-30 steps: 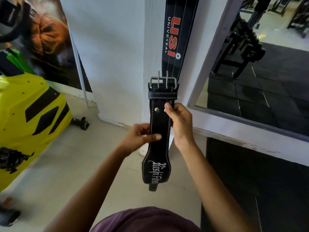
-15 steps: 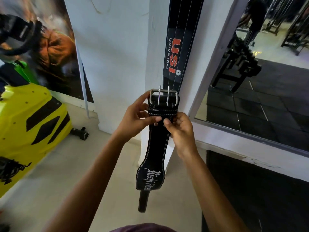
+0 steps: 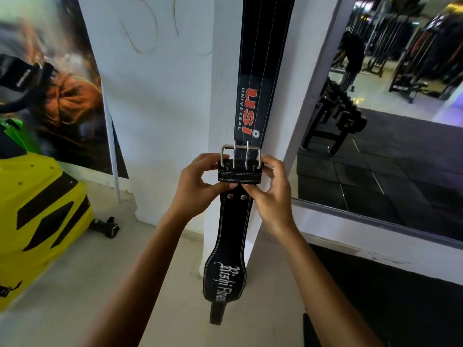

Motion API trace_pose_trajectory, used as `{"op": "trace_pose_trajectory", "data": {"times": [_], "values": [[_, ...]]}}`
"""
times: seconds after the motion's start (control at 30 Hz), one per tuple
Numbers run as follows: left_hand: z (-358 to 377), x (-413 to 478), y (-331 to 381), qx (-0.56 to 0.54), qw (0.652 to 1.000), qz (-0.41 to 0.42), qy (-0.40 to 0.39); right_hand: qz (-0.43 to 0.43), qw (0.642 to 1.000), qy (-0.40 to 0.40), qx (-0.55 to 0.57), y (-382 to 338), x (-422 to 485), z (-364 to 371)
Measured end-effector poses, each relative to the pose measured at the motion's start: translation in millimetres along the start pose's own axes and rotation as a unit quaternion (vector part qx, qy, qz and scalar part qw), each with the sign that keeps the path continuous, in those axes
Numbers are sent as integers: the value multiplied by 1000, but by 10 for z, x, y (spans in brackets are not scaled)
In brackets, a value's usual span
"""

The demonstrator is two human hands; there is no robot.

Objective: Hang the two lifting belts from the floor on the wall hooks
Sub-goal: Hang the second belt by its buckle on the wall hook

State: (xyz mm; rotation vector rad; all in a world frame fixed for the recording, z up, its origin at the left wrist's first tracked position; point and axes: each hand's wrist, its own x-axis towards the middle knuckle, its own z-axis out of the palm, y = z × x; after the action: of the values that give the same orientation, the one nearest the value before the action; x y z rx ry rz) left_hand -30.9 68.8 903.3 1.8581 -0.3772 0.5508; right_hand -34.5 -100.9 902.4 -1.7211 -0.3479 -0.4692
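I hold a black leather lifting belt [image 3: 231, 234] upright in front of the white pillar [image 3: 220, 101], its steel two-prong buckle [image 3: 240, 156] on top. My left hand [image 3: 198, 186] grips the left side of the belt just under the buckle. My right hand [image 3: 269, 189] grips the right side. The belt's wide lettered end hangs down between my forearms. Behind it, a second black belt with red USI lettering [image 3: 260, 78] hangs flat on the pillar, its top running out of view. No hook shows.
A yellow and black machine [image 3: 37, 221] stands at the left on the pale floor. A poster [image 3: 55, 96] covers the left wall. A large mirror [image 3: 390, 121] fills the right, with black mats [image 3: 388, 296] below it.
Both hands climbed to just under the buckle and raised the belt up the pillar. The view tilted upward, showing more of the hanging USI belt.
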Motion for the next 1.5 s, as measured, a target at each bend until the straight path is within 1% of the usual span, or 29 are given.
{"op": "trace_pose_trajectory", "data": {"times": [0.1,0.27,0.4,0.53,0.67,0.77,0.87,0.93,1.03,1.13,1.2,1.3,1.4,1.5], "values": [[-126,310,159,-29,999,20,5,-58,998,18,-26,-159,250,22],[-236,875,384,-14,996,91,15,-120,989,56,-64,-458,772,58],[-352,1266,600,-14,988,156,3,-160,981,69,-88,-688,1149,43],[-460,1742,837,-16,980,197,-28,-204,969,80,-112,-978,1572,-70],[-606,2302,1241,53,964,257,-43,-225,962,52,-148,-1485,2072,-299],[-726,2679,1540,108,947,302,-9,-266,942,16,-203,-1893,2515,-460],[-846,3085,1809,159,928,336,35,-307,924,15,-228,-2256,2927,-550],[-896,3373,1962,182,919,345,50,-337,912,24,-232,-2432,3159,-589],[-877,3786,2166,182,913,362,56,-350,911,34,-216,-2648,3485,-635],[-825,4145,2356,190,907,359,109,-366,904,60,-213,-2837,3853,-671],[-799,4356,2497,199,913,326,143,-352,913,62,-198,-2937,4090,-696],[-760,4623,2608,167,936,281,132,-334,917,72,-205,-3028,4380,-694],[-730,4966,2557,107,950,272,112,-322,916,88,-225,-3044,4625,-686],[-663,5079,2532,94,949,275,120,-313,918,101,-223,-3039,4751,-686]]}}
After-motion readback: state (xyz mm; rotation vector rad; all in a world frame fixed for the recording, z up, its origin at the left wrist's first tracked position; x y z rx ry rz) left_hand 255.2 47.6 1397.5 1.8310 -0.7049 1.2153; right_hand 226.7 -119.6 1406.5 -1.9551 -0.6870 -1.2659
